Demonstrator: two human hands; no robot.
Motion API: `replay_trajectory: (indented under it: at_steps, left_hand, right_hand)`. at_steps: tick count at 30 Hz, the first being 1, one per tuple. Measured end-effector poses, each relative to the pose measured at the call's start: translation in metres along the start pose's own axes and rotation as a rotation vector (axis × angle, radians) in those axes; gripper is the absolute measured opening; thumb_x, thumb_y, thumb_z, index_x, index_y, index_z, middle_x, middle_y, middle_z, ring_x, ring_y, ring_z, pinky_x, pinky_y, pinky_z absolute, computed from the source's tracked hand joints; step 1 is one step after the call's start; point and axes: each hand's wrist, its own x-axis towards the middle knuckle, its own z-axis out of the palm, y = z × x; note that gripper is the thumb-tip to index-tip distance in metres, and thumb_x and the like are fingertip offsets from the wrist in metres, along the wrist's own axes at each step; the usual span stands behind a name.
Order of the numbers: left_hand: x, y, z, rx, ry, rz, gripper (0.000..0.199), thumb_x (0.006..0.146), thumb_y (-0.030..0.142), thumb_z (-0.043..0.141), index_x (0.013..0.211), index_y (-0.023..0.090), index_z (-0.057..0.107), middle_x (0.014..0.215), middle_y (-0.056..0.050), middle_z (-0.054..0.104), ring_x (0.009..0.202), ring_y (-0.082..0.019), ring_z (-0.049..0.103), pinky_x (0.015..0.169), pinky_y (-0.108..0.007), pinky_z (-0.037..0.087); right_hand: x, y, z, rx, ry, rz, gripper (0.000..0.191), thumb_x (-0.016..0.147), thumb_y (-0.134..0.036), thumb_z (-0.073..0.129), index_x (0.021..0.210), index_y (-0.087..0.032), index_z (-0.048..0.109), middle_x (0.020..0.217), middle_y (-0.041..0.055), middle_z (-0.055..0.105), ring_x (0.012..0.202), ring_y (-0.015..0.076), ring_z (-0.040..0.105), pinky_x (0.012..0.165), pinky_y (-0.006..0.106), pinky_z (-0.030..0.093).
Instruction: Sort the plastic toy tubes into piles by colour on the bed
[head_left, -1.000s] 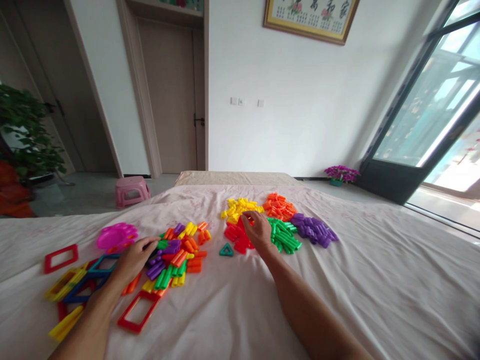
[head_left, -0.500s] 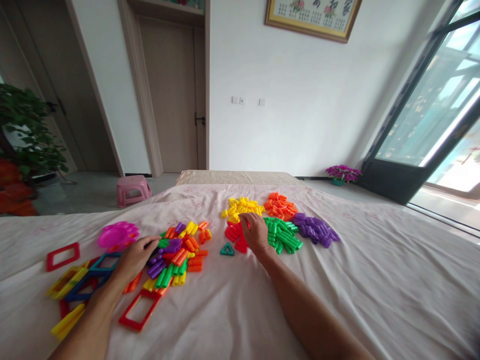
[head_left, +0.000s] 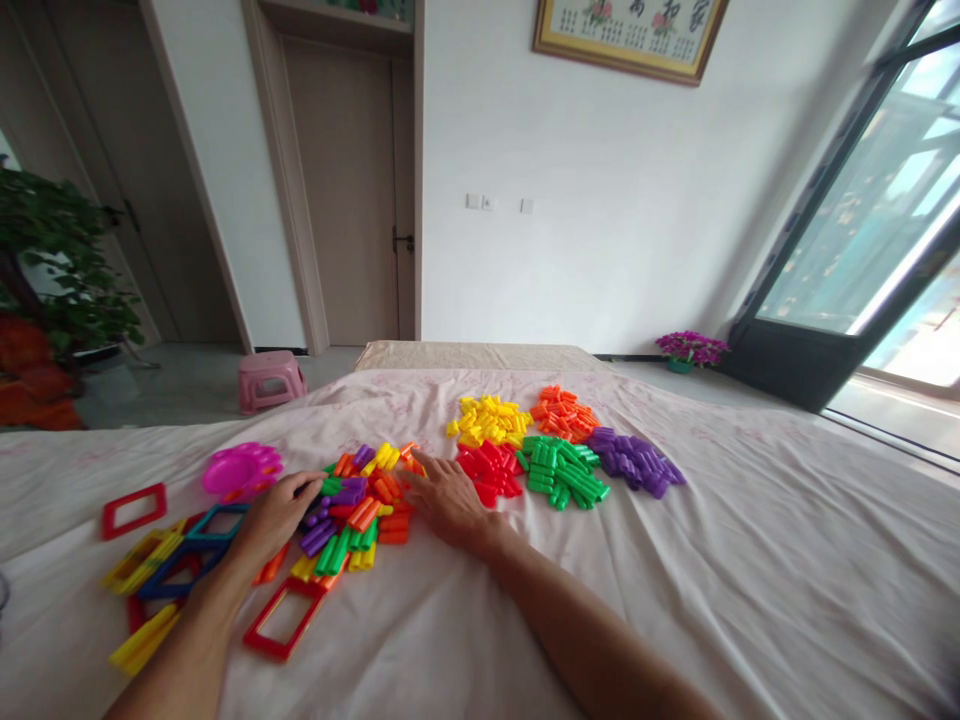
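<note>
from my far-off seat, i start at the left of the view. a red hollow square [head_left: 111, 522] lies flat on the cloth [head_left: 750, 560]. near it, a pink plate [head_left: 232, 468] has a few orange bits by its edge. a heap of yellow and blue squares [head_left: 166, 578] sits lower left, partly under the left arm [head_left: 214, 610]. if that arm drops or swings, i think it could drag those squares along.

next comes the left hand [head_left: 271, 515], curled at the left edge of the mixed pile [head_left: 349, 510]. i can't tell if it pinches a piece, as its own fingers hide the spot. the mixed pile is left of the middle, with purple, green, orange, red and yellow tubes. it looks loose, so a hard poke could make tubes roll off.

the right hand [head_left: 450, 505] has its fingers spread low at the pile's right side, by orange tubes. it looks like it holds nothing. my 2 hands are apart, with tubes between them.

right of that, 5 piles sit close: yellow [head_left: 487, 420], red [head_left: 491, 472], orange [head_left: 565, 413], green [head_left: 566, 470] and purple [head_left: 637, 462]. their edges nearly meet, so a bump from the right arm [head_left: 570, 610] could mix colors.
</note>
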Motion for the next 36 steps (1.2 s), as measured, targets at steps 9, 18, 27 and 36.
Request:
replay_trajectory:
  at_steps: [9, 18, 27, 36]
  left_hand:
    - [0.000, 0.000, 0.000, 0.009, 0.007, -0.002, 0.045, 0.083, 0.049, 0.049, 0.107, 0.021, 0.072, 0.111, -0.006, 0.075, 0.106, -0.024, 0.067, 0.092, -0.029, 0.049]
    - [0.004, -0.007, 0.002, -0.008, 0.006, 0.007, 0.046, 0.081, 0.051, 0.051, 0.107, 0.020, 0.073, 0.111, -0.006, 0.075, 0.106, -0.025, 0.068, 0.093, -0.029, 0.049]
    - [0.004, -0.007, 0.002, -0.023, 0.010, -0.015, 0.043, 0.080, 0.050, 0.053, 0.105, 0.022, 0.074, 0.109, -0.005, 0.076, 0.105, -0.025, 0.068, 0.090, -0.029, 0.051]
    - [0.007, -0.014, 0.003, -0.010, -0.018, -0.013, 0.045, 0.083, 0.051, 0.051, 0.109, 0.021, 0.072, 0.115, -0.006, 0.074, 0.111, -0.025, 0.066, 0.097, -0.030, 0.048]
  right_hand:
    - [0.002, 0.004, 0.000, 0.112, -0.020, -0.024, 0.024, 0.100, -0.025, 0.046, 0.111, -0.024, 0.068, 0.122, 0.0053, 0.066, 0.110, 0.0189, 0.059, 0.095, 0.031, 0.046]
    - [0.003, 0.016, -0.013, 0.323, 0.262, 0.032, 0.017, 0.094, -0.025, 0.058, 0.106, -0.023, 0.070, 0.115, 0.0052, 0.068, 0.107, 0.0167, 0.062, 0.096, 0.031, 0.049]
    - [0.005, 0.101, -0.059, 0.519, 0.806, 0.542, 0.029, 0.083, -0.041, 0.065, 0.098, -0.018, 0.071, 0.099, 0.0077, 0.071, 0.089, 0.0196, 0.066, 0.075, 0.032, 0.057]
    - [-0.040, 0.208, -0.071, 0.939, 1.203, 1.003, 0.042, 0.061, -0.037, 0.071, 0.096, -0.015, 0.063, 0.079, 0.0002, 0.065, 0.070, 0.0154, 0.065, 0.061, 0.027, 0.055]
